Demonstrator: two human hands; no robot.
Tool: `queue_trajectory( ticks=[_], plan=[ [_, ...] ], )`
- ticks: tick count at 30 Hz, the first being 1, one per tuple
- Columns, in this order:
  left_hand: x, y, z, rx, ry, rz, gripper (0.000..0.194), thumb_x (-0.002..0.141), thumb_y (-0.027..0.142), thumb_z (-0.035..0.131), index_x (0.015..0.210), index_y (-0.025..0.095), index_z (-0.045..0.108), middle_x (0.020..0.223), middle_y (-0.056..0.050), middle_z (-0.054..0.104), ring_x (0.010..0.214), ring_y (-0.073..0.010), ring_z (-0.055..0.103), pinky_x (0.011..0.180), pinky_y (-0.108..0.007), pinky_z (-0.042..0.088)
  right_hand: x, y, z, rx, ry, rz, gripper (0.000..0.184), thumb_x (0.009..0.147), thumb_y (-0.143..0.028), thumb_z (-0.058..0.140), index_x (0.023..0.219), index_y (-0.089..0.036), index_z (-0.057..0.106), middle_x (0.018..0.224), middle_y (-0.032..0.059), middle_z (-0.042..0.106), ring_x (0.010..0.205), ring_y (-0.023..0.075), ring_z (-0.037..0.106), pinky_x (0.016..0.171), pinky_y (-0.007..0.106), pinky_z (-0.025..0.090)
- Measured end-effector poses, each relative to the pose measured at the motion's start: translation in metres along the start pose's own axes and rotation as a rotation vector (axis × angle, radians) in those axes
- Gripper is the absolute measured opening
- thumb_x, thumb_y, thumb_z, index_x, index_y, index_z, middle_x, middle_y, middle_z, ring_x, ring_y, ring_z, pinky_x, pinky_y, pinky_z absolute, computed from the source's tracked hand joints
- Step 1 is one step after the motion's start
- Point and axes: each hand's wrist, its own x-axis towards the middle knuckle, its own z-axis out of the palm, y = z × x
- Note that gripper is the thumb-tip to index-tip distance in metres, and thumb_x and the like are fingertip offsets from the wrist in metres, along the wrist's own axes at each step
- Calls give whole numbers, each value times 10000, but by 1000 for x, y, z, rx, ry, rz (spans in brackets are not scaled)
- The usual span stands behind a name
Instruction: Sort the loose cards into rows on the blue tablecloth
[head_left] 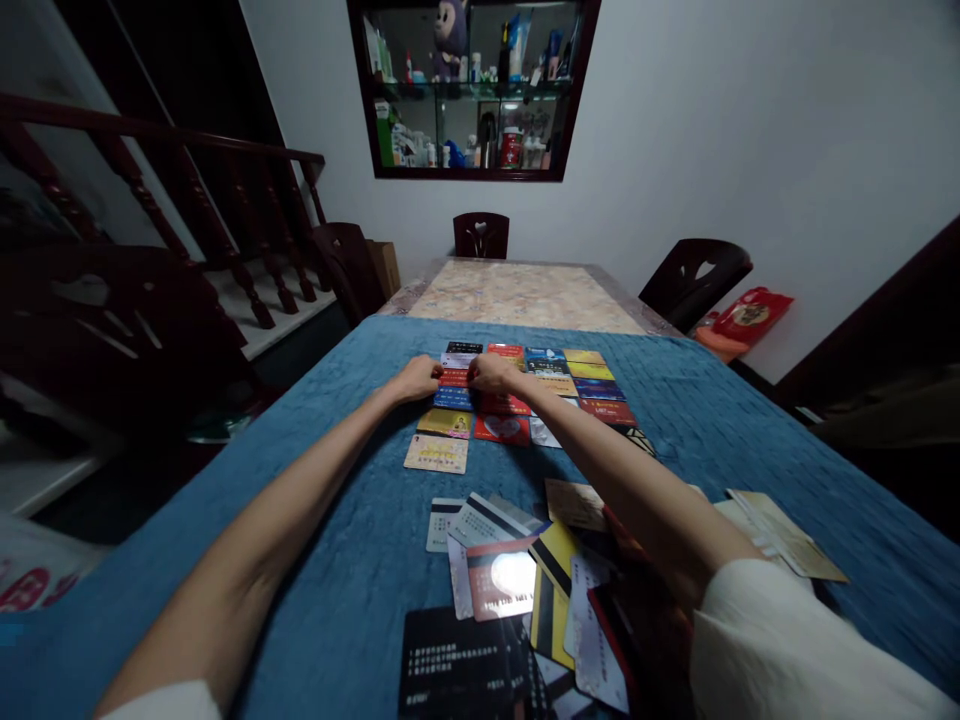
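Overlapping cards lie in columns on a blue cloth. In the leftmost column, a red card [454,377] sits between my two hands. My left hand [420,379] has its fingers bent in at the card's left end, while my right hand [491,373] pinches near its right end. Just below is a blue card [453,398], then a gold card [448,423] and a cream card [436,454]. My right forearm hides part of the middle columns. Closer to me lies a loose pile of cards, with a shiny orange-red card [491,590] and a large black card [457,660].
The blue cloth [322,560] covers the near part of the table; the patterned tabletop [517,290] shows beyond. Dark chairs [694,280] stand around it. More cards [787,535] lie at the right. A stair railing [187,140] is at the left, a recessed shelf [480,90] in the wall.
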Motion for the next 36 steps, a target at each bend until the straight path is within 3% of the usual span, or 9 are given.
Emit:
queue_trajectory(
  ticks=[5,9,13,17,23,36],
  plan=[
    [-1,2,0,-3,32,-18,276,702,230,580,865,130,779,777,-67,737,793,-242,676,734,-278,501,-5,-2,-2,-6,13,2,314,857,-228,607,1122,-118,733,1097,156,737,972,232,696,770,227,494],
    [-8,5,0,21,117,-42,343,730,205,552,985,114,763,902,-96,729,885,-251,651,844,-313,500,-13,-2,-6,-3,45,-6,355,856,-257,632,1182,-138,703,1173,157,710,1028,238,676,818,239,488],
    [-21,12,0,41,192,-63,398,794,198,500,1113,108,721,1041,-126,694,997,-268,604,948,-372,468,-22,2,-8,-8,82,-17,359,872,-255,599,1205,-153,689,1207,154,693,1080,253,651,842,261,476],
    [-40,27,1,39,259,-46,350,821,197,497,1071,131,732,1077,-126,675,1031,-272,586,976,-393,457,-37,8,-6,-14,124,-46,391,874,-234,575,1249,-174,667,1214,123,690,1106,247,622,854,260,453],
    [-71,59,4,-12,286,51,285,832,178,513,1002,156,741,1070,-100,670,1023,-264,565,975,-424,453,-80,12,-1,-15,189,-85,365,875,-211,546,1211,-192,687,1246,106,658,1166,278,534,888,304,416],
    [-140,130,17,-136,207,304,223,866,168,548,1015,191,713,1057,-77,651,1048,-241,537,956,-434,463,-182,25,21,142,346,-219,258,900,-209,556,1096,-205,724,1032,89,686,976,246,503,862,353,385]
  ],
)
